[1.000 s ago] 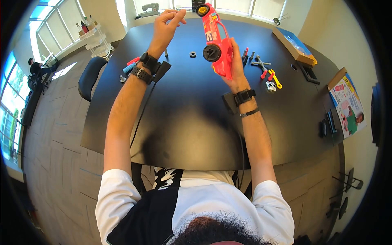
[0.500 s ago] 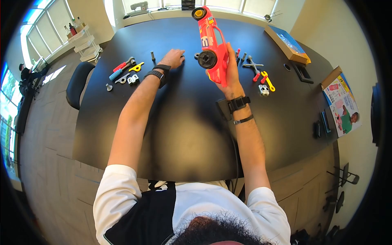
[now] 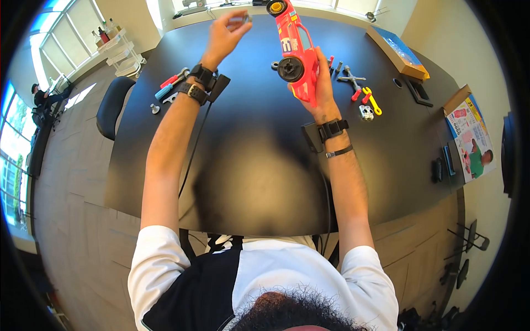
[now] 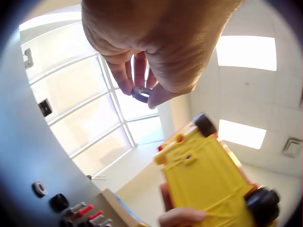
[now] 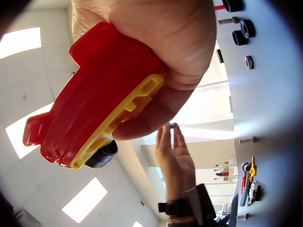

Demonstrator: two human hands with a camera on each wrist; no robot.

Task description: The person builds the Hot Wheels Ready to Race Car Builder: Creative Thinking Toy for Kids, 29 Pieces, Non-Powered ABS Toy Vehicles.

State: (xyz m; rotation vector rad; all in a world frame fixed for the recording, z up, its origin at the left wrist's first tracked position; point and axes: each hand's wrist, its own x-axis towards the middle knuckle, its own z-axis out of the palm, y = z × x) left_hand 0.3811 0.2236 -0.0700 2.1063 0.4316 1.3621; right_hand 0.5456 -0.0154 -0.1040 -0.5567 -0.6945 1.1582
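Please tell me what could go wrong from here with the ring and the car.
The ring is pinched only by the fingertips of the left hand, so it might slip and roll away. The car is held up by the right hand alone and could tip or drop. The left wrist's cable might snag.

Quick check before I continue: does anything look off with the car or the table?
One mismatch on the red car: the far wheel has a yellow centre, while the near wheel is all dark, so it may lack a part. I see nothing spilled or broken.
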